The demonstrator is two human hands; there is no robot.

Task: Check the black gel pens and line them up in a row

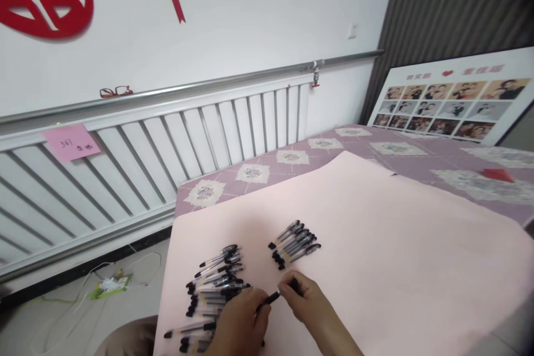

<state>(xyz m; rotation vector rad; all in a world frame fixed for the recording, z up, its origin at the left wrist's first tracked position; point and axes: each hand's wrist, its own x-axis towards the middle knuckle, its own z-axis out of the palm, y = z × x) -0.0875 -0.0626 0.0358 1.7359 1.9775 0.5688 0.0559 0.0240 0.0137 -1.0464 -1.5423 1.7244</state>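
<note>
Between my two hands is a dark pen, slanting up to the right. My left hand is closed on its lower left end. The fingers of my right hand pinch its other end, which they mostly hide. Under and beside my left hand lies a loose pile of clear-barrelled pens with black ends, part of it covered by that hand. Just beyond my right hand, a smaller group of similar pens lies side by side, their clips toward the right.
Pale pink paper covers much of the table, over a purple patterned cloth. A red item lies at the right. Behind stand a white radiator and a photo board. A cord and power strip lie on the floor.
</note>
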